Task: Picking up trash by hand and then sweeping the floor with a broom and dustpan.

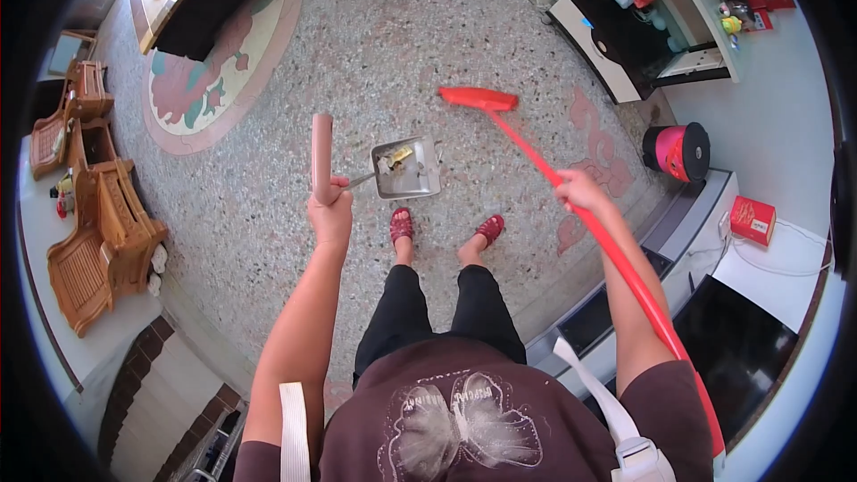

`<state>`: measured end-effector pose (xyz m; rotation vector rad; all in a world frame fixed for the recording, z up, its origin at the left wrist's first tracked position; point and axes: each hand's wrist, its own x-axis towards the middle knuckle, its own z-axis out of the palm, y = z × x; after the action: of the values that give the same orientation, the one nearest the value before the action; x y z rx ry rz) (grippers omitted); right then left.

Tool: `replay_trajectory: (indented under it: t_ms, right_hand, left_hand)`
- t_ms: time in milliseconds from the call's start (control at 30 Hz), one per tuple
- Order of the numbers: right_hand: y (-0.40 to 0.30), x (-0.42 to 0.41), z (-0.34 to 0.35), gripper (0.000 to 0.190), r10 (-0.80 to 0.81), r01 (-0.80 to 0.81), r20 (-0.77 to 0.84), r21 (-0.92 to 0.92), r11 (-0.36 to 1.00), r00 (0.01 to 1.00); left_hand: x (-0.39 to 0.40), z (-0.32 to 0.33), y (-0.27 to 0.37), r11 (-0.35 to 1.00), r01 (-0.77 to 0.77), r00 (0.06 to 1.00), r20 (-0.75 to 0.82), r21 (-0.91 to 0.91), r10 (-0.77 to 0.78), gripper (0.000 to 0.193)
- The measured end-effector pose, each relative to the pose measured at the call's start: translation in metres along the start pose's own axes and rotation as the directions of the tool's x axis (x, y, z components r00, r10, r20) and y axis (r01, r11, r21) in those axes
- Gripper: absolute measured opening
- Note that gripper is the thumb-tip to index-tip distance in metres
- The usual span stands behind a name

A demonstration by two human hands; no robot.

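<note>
My left hand is closed around the pink handle of a long-handled dustpan. The metal pan rests on the floor just beyond my feet, with a yellowish wrapper and bits of debris in it. My right hand grips the red shaft of a broom, whose upper end runs back along my right arm. The red broom head lies ahead and to the right of the pan, apart from it.
Carved wooden chairs line the left side. A table stands at the upper left. On the right are an open cabinet, a black and pink bin, a red box and a dark television screen beside my right arm.
</note>
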<state>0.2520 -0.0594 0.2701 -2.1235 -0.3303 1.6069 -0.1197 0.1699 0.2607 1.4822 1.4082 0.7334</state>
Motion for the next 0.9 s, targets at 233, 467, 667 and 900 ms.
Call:
replay_trajectory:
  t_ms: [233, 467, 667, 900]
  right_hand:
    - [0.012, -0.094, 0.067, 0.051, 0.043, -0.086, 0.218, 0.191, 0.978, 0.975]
    - [0.018, -0.179, 0.066, 0.052, 0.121, -0.118, 0.014, 0.345, 0.931, 0.993]
    - [0.108, -0.206, 0.066, 0.042, 0.322, -0.133, -0.123, 0.734, 0.667, 0.939]
    - [0.157, -0.160, 0.138, 0.015, 0.169, -0.165, 0.145, 0.981, 0.107, 0.975]
  left_hand:
    - [0.004, -0.003, 0.008, 0.997, 0.078, 0.997, -0.024, 0.003, -0.078, 0.012]
    - [0.011, -0.014, 0.003, 0.999, 0.026, 0.998, 0.053, -0.020, -0.025, 0.013]
    - [0.026, -0.053, -0.002, 0.997, -0.043, 0.974, 0.225, 0.071, 0.026, 0.010]
    - [0.037, -0.058, -0.009, 0.974, -0.159, 0.956, 0.273, 0.161, 0.111, 0.019]
